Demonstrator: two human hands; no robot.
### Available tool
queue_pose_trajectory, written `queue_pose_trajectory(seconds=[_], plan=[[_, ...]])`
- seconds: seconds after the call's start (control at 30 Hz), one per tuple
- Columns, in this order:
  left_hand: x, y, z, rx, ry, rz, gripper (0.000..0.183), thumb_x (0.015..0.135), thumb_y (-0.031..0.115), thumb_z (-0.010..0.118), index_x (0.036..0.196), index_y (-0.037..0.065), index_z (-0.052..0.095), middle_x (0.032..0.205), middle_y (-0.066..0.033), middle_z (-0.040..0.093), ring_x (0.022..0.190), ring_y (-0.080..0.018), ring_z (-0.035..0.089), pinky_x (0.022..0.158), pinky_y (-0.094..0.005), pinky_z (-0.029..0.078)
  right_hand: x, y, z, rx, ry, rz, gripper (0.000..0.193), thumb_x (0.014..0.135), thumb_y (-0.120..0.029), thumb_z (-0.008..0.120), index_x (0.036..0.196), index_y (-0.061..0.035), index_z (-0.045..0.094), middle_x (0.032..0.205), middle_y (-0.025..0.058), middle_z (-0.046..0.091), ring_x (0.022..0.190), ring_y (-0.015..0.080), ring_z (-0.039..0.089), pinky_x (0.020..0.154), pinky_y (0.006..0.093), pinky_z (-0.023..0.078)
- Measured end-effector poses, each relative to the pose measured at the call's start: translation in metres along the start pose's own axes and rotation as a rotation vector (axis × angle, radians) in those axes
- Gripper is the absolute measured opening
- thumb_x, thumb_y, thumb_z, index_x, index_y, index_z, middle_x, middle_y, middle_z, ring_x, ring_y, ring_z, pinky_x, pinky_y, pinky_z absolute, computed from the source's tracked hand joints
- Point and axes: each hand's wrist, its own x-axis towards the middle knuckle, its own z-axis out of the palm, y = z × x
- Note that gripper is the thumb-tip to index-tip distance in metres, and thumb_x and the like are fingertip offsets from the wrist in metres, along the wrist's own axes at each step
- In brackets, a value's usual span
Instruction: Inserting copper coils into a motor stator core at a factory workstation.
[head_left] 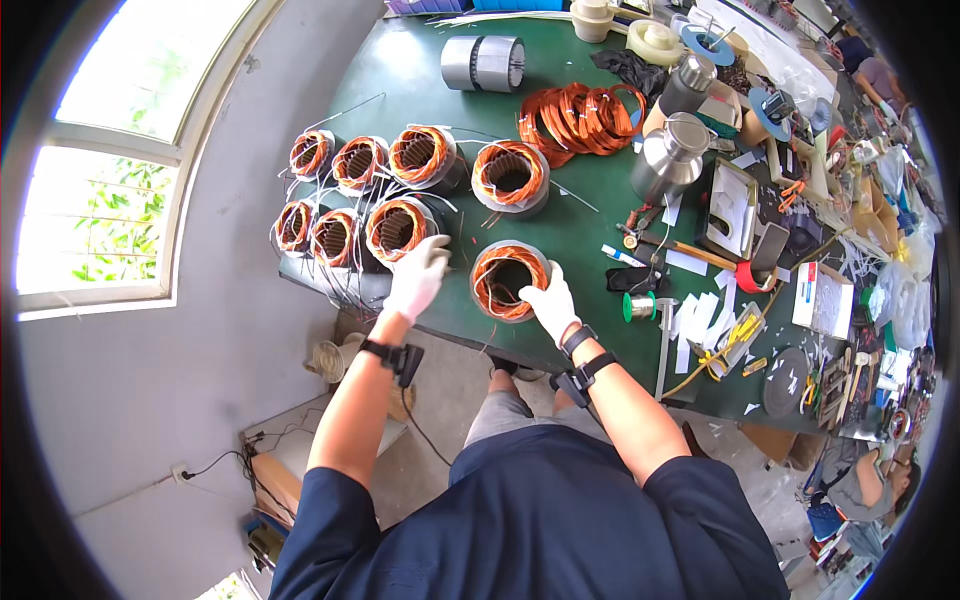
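Note:
My right hand (552, 303), in a white glove, grips the right side of a motor stator (481, 289) with orange copper windings at the table's near edge. Its thumb reaches over the rim toward the bore. My left hand (418, 283), also gloved, is beside another wound stator (378, 232); its fingers are partly bent and apart, with nothing visible in them. Several more stators stand in two rows to the left, white lead wires trailing from them. One larger stator (543, 190) stands just beyond the one at my right hand.
Orange wire coils (572, 122) and a bare grey stator core (474, 64) lie farther back on the green table (400, 75). To the right are a steel flask (668, 165), a solder spool (638, 307), a caliper (664, 350) and paper strips. A window wall borders the left.

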Motion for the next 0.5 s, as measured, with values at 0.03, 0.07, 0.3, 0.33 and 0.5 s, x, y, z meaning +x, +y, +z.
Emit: queue_pose_trajectory(seconds=[0.03, 0.07, 0.3, 0.33, 0.5], plan=[[0.011, 0.009, 0.011, 0.186, -0.042, 0.087, 0.052, 0.096, 0.012, 0.058, 0.147, 0.008, 0.051, 0.117, -0.0235, 0.074, 0.104, -0.0348, 0.073, 0.094, -0.0445, 0.056, 0.004, 0.011, -0.001, 0.035, 0.021, -0.073, 0.094, 0.081, -0.022, 0.078, 0.159, -0.0025, 0.029, 0.154, 0.0271, 0.046, 0.139, 0.0384, 0.051, 0.116, 0.0398, 0.043], [0.023, 0.007, 0.018, 0.299, -0.093, 0.095, 0.053, 0.096, 0.010, 0.056, 0.148, 0.007, 0.050, 0.115, -0.0256, 0.073, 0.104, -0.0378, 0.072, 0.094, -0.0452, 0.055, 0.010, 0.019, 0.000, 0.070, 0.038, -0.154, 0.098, 0.078, -0.027, 0.080, 0.159, -0.0030, 0.030, 0.149, 0.0288, 0.049, 0.136, 0.0431, 0.052, 0.114, 0.0435, 0.045], [0.087, -0.031, 0.022, 0.480, -0.298, -0.048, 0.051, 0.092, 0.005, 0.050, 0.142, 0.002, 0.056, 0.126, -0.0265, 0.069, 0.117, -0.0408, 0.066, 0.102, -0.0436, 0.051, 0.011, 0.025, 0.008, 0.478, -0.112, -0.294, 0.089, 0.080, -0.001, 0.077, 0.156, 0.0047, 0.031, 0.146, 0.0167, 0.054, 0.135, 0.0238, 0.054, 0.116, 0.0354, 0.043], [0.088, -0.036, 0.019, 0.391, -0.197, 0.037, 0.047, 0.092, 0.004, 0.050, 0.138, 0.002, 0.059, 0.117, -0.0218, 0.071, 0.099, -0.0331, 0.070, 0.089, -0.0400, 0.055, 0.010, 0.024, 0.005, 0.478, -0.096, -0.287, 0.089, 0.080, -0.001, 0.077, 0.156, 0.0047, 0.031, 0.146, 0.0167, 0.054, 0.135, 0.0238, 0.054, 0.116, 0.0354, 0.043], [0.062, 0.036, -0.015, 0.022, 0.093, 0.158, 0.038, 0.096, -0.001, 0.048, 0.131, 0.002, 0.065, 0.111, -0.0146, 0.074, 0.074, -0.0181, 0.072, 0.072, -0.0319, 0.057, 0.002, 0.039, -0.019, 0.626, -0.151, -0.193, 0.086, 0.080, 0.007, 0.071, 0.157, 0.0015, 0.033, 0.147, 0.0138, 0.053, 0.138, 0.0224, 0.051, 0.118, 0.0357, 0.041]])
